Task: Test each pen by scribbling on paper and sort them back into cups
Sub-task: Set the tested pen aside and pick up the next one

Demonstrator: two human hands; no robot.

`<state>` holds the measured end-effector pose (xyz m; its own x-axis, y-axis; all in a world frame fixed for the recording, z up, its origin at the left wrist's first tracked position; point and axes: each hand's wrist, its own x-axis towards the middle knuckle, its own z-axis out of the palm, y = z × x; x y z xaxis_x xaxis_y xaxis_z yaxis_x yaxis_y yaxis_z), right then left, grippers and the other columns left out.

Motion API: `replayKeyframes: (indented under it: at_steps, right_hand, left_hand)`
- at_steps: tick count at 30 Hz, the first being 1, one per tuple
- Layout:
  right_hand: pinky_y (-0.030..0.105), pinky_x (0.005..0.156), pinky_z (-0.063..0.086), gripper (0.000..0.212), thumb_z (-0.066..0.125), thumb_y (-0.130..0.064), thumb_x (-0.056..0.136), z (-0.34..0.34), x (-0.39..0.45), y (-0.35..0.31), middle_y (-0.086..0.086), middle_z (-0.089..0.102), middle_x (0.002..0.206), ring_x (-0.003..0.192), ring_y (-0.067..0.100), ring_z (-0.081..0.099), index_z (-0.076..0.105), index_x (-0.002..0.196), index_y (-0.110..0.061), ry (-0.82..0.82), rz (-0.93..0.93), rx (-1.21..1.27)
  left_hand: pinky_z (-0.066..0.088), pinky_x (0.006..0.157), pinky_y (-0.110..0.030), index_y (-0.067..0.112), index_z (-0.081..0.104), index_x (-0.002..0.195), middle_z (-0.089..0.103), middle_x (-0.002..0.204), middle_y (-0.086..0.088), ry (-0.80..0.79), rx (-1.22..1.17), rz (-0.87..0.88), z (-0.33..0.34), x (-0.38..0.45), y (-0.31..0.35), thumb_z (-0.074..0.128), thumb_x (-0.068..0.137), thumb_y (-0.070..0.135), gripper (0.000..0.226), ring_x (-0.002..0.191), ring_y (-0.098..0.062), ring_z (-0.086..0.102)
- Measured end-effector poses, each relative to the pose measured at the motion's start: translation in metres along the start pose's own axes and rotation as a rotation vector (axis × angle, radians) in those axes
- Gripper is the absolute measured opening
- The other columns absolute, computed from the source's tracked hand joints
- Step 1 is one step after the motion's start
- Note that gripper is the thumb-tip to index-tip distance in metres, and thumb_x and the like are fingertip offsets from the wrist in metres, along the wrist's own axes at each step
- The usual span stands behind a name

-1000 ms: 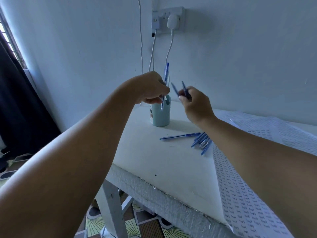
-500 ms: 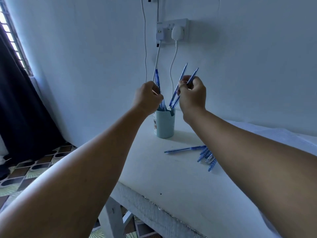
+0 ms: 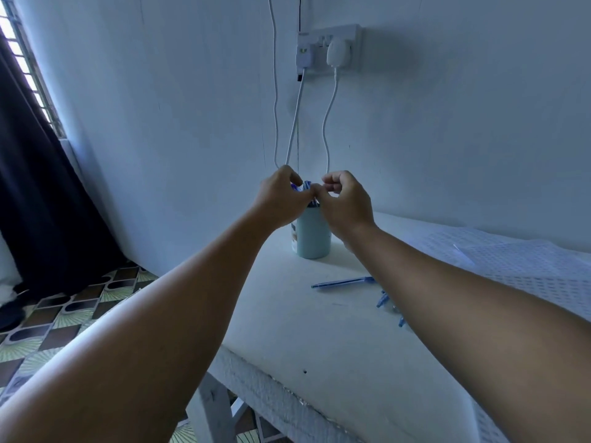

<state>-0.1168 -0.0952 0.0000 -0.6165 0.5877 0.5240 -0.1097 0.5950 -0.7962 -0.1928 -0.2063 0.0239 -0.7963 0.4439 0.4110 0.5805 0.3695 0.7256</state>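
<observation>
Pale walls and a wall socket [image 3: 329,47] with two hanging cables frame your white table [image 3: 287,340], and the light blue cup [image 3: 311,235] standing near its back edge is the landmark for everything else. Both of your hands meet directly above that cup. Your left hand [image 3: 281,199] has its fingers curled round the tops of the blue pens in the cup [image 3: 305,186], which poke up just over the rim. Your right hand [image 3: 347,203] is curled too, its fingertips [image 3: 316,190] pinched at the same spot, though you cannot tell whether they grip a pen or only touch the left hand. So some pens are already housed. In front of the cup and to its right, a single blue pen [image 3: 342,282] lies flat, and a cluster of loose pens [image 3: 388,306] lies just beyond it, partly hidden by your right forearm. The patterned paper [image 3: 527,270] is further right of the cup. Judging by this, sorting is under way but those loose pens remain to be dealt with; only one cup shows.
</observation>
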Motion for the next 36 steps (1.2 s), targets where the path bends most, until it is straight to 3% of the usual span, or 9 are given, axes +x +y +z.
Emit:
replayKeyframes:
  at_steps: [7,10,13,18,21,27,30,33,36]
  right_hand:
    - [0.031,0.091,0.046,0.031,0.064,-0.038,0.100,-0.020,-0.009,0.011,0.000,0.065,0.111,0.106,0.017,0.059,0.061,0.122,-0.017,0.024,-0.052,-0.089]
    - [0.017,0.073,0.041,0.015,0.059,-0.027,0.101,-0.043,-0.013,0.010,-0.007,0.064,0.093,0.086,0.011,0.059,0.061,0.113,-0.018,-0.002,-0.028,-0.161]
    - [0.009,0.058,0.035,0.007,0.056,-0.018,0.097,-0.068,-0.023,0.018,-0.016,0.059,0.081,0.074,0.003,0.055,0.062,0.100,-0.020,-0.068,-0.016,-0.301]
    - [0.031,0.070,0.046,0.017,0.053,-0.015,0.092,-0.104,-0.052,0.036,-0.010,0.064,0.089,0.086,0.016,0.060,0.065,0.100,-0.025,-0.216,0.059,-0.483]
    - [0.034,0.076,0.053,0.013,0.057,-0.026,0.095,-0.125,-0.061,0.046,-0.006,0.065,0.095,0.087,0.016,0.061,0.064,0.106,-0.025,-0.223,0.121,-0.539]
    - [0.031,0.070,0.044,0.011,0.059,-0.030,0.097,-0.146,-0.068,0.062,-0.014,0.053,0.089,0.091,0.017,0.058,0.063,0.107,-0.025,-0.214,0.201,-0.618]
    - [0.032,0.073,0.047,0.012,0.061,-0.030,0.098,-0.145,-0.071,0.064,-0.009,0.059,0.097,0.092,0.017,0.061,0.063,0.109,-0.025,-0.232,0.205,-0.612]
    - [0.031,0.076,0.046,0.017,0.064,-0.029,0.098,-0.144,-0.072,0.064,-0.005,0.061,0.106,0.097,0.017,0.060,0.064,0.114,-0.022,-0.240,0.194,-0.605]
    - [0.026,0.069,0.042,0.021,0.067,-0.023,0.096,-0.143,-0.072,0.063,-0.002,0.063,0.109,0.098,0.016,0.059,0.063,0.117,-0.020,-0.241,0.180,-0.552]
  left_hand:
    - [0.035,0.058,-0.026,0.015,0.054,0.109,0.058,0.089,-0.005,0.147,0.051,0.176,0.005,-0.008,0.014,0.066,0.090,0.023,0.024,0.080,-0.020,0.051]
    - [0.040,0.059,-0.027,0.015,0.058,0.100,0.056,0.086,0.000,0.119,0.155,0.334,0.013,-0.019,0.033,0.065,0.090,0.024,0.015,0.075,-0.017,0.051]
    - [0.048,0.064,-0.034,0.016,0.062,0.099,0.062,0.087,0.000,-0.128,0.348,0.386,0.027,-0.034,0.053,0.064,0.092,0.029,0.015,0.076,-0.019,0.059]
    - [0.049,0.089,-0.036,0.008,0.067,0.113,0.066,0.113,-0.009,-0.562,0.727,0.342,0.056,-0.054,0.069,0.058,0.098,0.030,0.028,0.104,-0.027,0.063]
    - [0.048,0.067,-0.035,0.007,0.059,0.075,0.062,0.076,-0.008,-0.775,0.846,0.226,0.078,-0.057,0.061,0.066,0.090,0.033,0.031,0.070,-0.025,0.060]
    - [0.038,0.055,-0.029,0.012,0.044,0.064,0.047,0.066,-0.010,-0.685,0.816,0.204,0.087,-0.064,0.056,0.060,0.091,0.013,0.030,0.058,-0.019,0.044]
    - [0.042,0.057,-0.031,0.009,0.050,0.076,0.058,0.085,-0.025,-0.600,0.686,0.146,0.091,-0.063,0.053,0.054,0.095,0.007,0.019,0.063,-0.019,0.049]
    - [0.059,0.069,-0.037,0.007,0.044,0.103,0.065,0.098,-0.012,-0.547,0.431,0.034,0.100,-0.062,0.058,0.052,0.099,0.008,0.009,0.083,-0.027,0.067]
    - [0.043,0.057,-0.033,0.012,0.039,0.112,0.051,0.090,-0.009,-0.560,0.357,-0.047,0.106,-0.068,0.064,0.048,0.103,0.023,0.017,0.071,-0.026,0.051]
